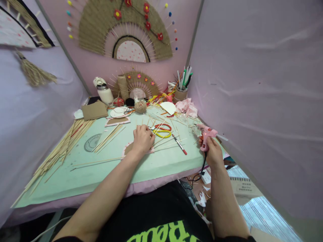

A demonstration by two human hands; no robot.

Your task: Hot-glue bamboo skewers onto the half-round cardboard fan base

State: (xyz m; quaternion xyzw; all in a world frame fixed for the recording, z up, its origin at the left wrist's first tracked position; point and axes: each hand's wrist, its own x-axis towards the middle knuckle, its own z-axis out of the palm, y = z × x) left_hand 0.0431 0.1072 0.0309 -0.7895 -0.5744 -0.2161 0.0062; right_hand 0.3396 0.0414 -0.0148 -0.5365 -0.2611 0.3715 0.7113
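Note:
My right hand (214, 151) grips a pink hot glue gun (208, 135) above the right side of the table, its nozzle turned left and a glue stick poking out of its back. A black cord hangs from its handle. On the table, my left hand (142, 138) rests over a half-round cardboard piece (128, 149) with a pink cloth edge. Its fingers are bent downward among thin wooden sticks; what the tips hold is hidden. Just beyond lie scissors (163, 134) with red and yellow handles. Between the hands is a red-capped pen (179, 144).
Wooden sticks (58, 148) lie along the left side, near a protractor (93, 143). Behind are cardboard (94, 111), a white bottle (104, 94), a twine ball (140, 106) and a tool holder (180, 95). Decorated fans (93, 33) hang on the back wall. A power strip (206, 176) sits below the table.

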